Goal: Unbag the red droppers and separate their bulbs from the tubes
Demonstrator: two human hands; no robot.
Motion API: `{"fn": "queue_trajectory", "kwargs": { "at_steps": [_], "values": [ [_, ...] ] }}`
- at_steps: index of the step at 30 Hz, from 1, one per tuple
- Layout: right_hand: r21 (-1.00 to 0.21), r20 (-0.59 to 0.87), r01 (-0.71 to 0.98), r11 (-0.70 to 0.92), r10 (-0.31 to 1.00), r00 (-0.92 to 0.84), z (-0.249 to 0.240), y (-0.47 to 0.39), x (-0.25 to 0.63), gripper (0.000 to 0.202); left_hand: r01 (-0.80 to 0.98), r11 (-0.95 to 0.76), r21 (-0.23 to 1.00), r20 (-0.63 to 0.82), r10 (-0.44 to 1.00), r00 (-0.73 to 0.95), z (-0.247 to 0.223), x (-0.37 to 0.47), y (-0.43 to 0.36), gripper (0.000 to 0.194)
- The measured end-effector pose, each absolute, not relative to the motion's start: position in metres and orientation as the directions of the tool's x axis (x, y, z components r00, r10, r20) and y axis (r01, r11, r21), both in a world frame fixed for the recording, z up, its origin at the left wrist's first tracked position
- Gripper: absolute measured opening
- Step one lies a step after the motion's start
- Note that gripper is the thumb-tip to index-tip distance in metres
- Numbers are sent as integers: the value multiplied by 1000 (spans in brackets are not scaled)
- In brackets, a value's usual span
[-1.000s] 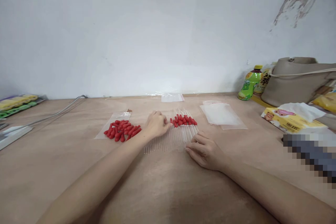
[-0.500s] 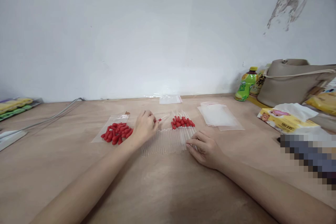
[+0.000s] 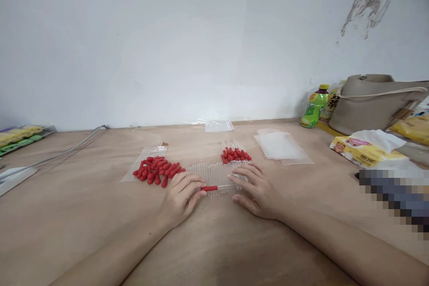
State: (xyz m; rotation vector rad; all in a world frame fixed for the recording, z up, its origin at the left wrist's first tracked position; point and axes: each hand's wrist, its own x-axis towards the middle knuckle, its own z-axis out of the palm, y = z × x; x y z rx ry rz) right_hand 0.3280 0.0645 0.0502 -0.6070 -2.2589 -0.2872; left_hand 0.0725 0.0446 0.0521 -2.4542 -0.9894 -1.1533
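Note:
My left hand (image 3: 183,195) pinches a red rubber dropper bulb (image 3: 210,188) between thumb and fingers, its narrow end pointing right. A clear tube appears to run from that end toward my right hand (image 3: 256,187). The right hand's fingers are spread with the thumb apart, resting over the right end of a row of clear tubes (image 3: 209,172). Left of the row, a pile of loose red bulbs (image 3: 157,169) partly covers a clear plastic bag (image 3: 129,175). Behind the row lie several droppers with red bulbs (image 3: 236,155), their clear tubes pointing away from me.
Clear zip bags (image 3: 278,146) lie stacked to the right, and another bag (image 3: 219,127) sits by the wall. Farther right are a green bottle (image 3: 313,107), a grey bag (image 3: 365,105) and a tissue box (image 3: 365,152). A grey cable (image 3: 75,143) crosses the left side.
My left hand has come down toward me from behind the tube row with a red bulb. My right hand's fingers have spread over the row. The bulb pile now reaches farther right.

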Motion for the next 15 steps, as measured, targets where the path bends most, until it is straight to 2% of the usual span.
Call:
{"fn": "queue_trajectory", "kwargs": {
  "at_steps": [7, 11, 15],
  "values": [
    [-3, 735, 511, 860, 348, -582, 48, 59, 313, 12, 635, -772, 29, 751, 436, 496, 53, 75, 42, 18],
    [-23, 744, 495, 868, 346, -571, 46, 61, 309, 11, 605, -795, -34, 683, 423, 595, 57, 85, 40, 37],
    [-25, 723, 473, 881, 342, -599, 46, 61, 309, 13, 559, -827, -56, 658, 391, 643, 57, 95, 41, 28]
  ]
}}
